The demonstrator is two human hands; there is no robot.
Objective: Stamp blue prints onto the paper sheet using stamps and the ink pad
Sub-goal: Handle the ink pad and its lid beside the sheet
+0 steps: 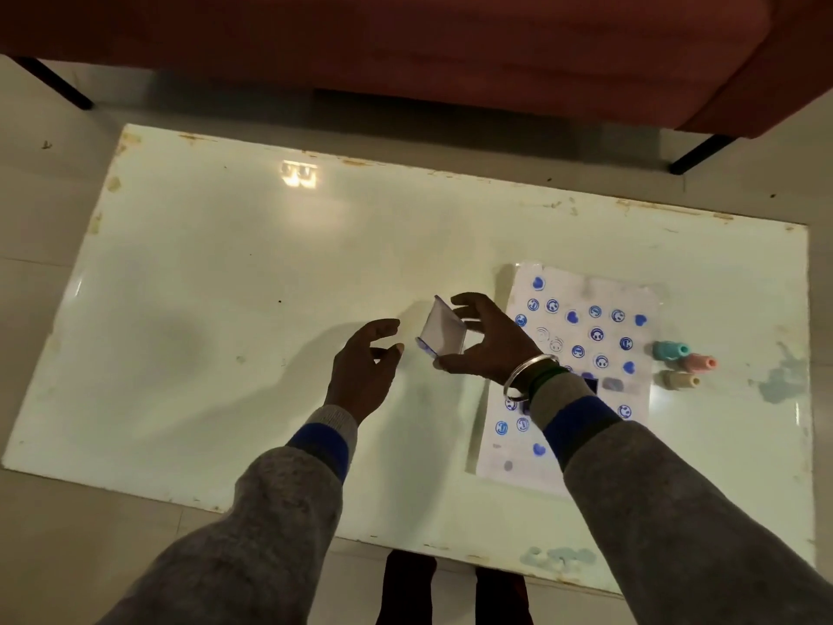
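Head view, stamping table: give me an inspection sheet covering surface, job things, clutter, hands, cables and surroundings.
Surface: white table, glossy, edges chipped, bluish smears at right.
Job's things: paper sheet covered in blue prints; three stamps lying beside its right edge.
Clutter: nothing seen.
Hands: right hand grips small clear case, tilted, off the table; left hand open beside it, empty.
Cables: nothing seen.
Surroundings: red sofa beyond table, tiled floor.

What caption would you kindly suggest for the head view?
Right hand holds a clear case beside the blue-stamped paper sheet; left hand open.
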